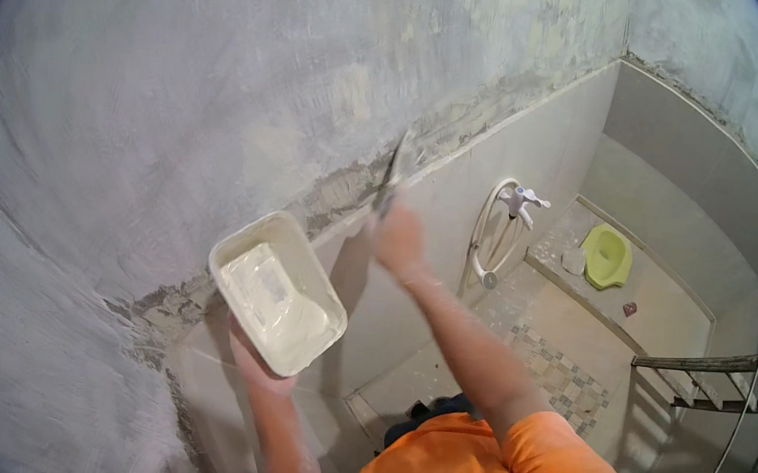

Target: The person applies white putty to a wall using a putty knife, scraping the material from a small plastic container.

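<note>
My left hand [258, 366] supports a cream rectangular tub [306, 267] from underneath, most of its fingers hidden by it. Wet off-white paste [291, 325] coats the bottom of the tub. To the right and a little farther away, my right hand [398, 239] is closed round a putty knife [400, 161], blurred by motion. The blade is up at the rough strip [347, 185] where the grey plastered wall [177, 95] meets the top of the tiles. Whether the blade touches the wall I cannot tell.
Pale tiles [555, 135] line the lower wall. A white tap [522, 201] with a looped hose [478, 240] is fixed there. Farther right, a yellow-green squat toilet [606, 257] sits on a raised step. A ladder [716, 369] stands at the right edge.
</note>
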`<move>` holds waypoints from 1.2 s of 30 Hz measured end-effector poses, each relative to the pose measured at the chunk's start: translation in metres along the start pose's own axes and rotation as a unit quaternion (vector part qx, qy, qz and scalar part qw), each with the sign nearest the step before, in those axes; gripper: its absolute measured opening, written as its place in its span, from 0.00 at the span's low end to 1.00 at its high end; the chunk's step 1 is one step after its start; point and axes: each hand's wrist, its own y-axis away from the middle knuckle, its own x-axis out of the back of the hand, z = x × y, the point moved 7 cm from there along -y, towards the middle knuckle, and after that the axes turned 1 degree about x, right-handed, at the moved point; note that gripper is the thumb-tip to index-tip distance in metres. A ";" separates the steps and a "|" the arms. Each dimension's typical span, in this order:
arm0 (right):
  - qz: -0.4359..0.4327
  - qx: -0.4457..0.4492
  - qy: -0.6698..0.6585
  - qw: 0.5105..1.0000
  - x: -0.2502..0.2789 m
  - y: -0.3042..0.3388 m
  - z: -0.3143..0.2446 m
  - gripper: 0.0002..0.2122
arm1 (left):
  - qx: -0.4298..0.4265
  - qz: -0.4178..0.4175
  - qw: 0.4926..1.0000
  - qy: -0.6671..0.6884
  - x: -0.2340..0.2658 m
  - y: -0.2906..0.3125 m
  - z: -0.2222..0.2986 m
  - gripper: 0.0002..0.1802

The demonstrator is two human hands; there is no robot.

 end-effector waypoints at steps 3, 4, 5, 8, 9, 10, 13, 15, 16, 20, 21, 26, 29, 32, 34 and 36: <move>-0.136 0.010 -0.022 0.990 -0.061 0.082 -0.042 0.33 | -0.132 0.010 0.975 -0.181 0.031 0.006 0.018 0.29; -0.169 0.037 -0.048 0.984 -0.053 0.119 -0.071 0.34 | -0.186 0.016 0.945 -0.268 0.041 0.006 0.038 0.29; -0.187 0.039 -0.048 0.980 -0.038 0.126 -0.069 0.34 | -0.046 0.040 0.998 0.015 0.039 0.002 0.034 0.30; -0.221 0.055 -0.058 0.972 0.004 0.147 -0.033 0.34 | -0.057 0.072 0.996 0.015 0.042 0.004 0.036 0.29; -0.206 0.070 -0.074 0.973 0.020 0.143 -0.021 0.33 | -0.044 0.059 0.997 0.029 0.032 0.004 0.032 0.29; -0.189 0.088 -0.093 0.974 0.034 0.137 -0.013 0.33 | -0.036 0.045 0.997 0.041 0.020 0.003 0.034 0.29; -0.079 0.082 -0.103 0.988 0.056 0.108 0.021 0.30 | -0.013 0.000 0.999 0.044 0.014 0.001 0.026 0.28; -0.055 0.040 -0.145 0.987 0.068 0.085 0.034 0.27 | 0.031 0.009 0.996 0.086 0.010 -0.002 0.017 0.28; -0.039 0.021 -0.170 0.984 0.074 0.072 0.034 0.26 | 0.037 0.004 0.995 0.087 0.006 -0.001 0.017 0.28; -0.048 -0.041 -0.178 0.982 0.068 0.023 0.031 0.22 | 0.057 -0.012 0.995 0.077 -0.005 0.000 0.017 0.27; -0.003 -0.016 -0.164 0.986 0.064 0.014 0.026 0.21 | 0.060 -0.017 0.996 0.070 -0.009 0.000 0.017 0.27; -0.055 0.043 -0.159 0.985 0.004 0.078 -0.023 0.21 | 0.020 0.004 0.998 0.063 -0.002 0.006 0.026 0.27; -0.220 0.096 -0.191 0.952 0.027 0.125 -0.041 0.26 | 0.021 0.004 0.996 0.083 0.003 0.006 0.032 0.27; -0.363 0.041 -0.202 0.909 0.067 0.133 -0.022 0.30 | 0.046 -0.006 0.992 0.114 -0.004 0.001 0.026 0.27; -0.355 0.002 -0.230 0.906 0.102 0.124 -0.015 0.31 | 0.057 -0.032 0.987 0.146 -0.012 0.001 0.025 0.28; -0.339 -0.013 -0.317 0.885 0.122 0.121 -0.009 0.31 | 0.062 -0.076 0.980 0.171 -0.021 0.003 0.024 0.28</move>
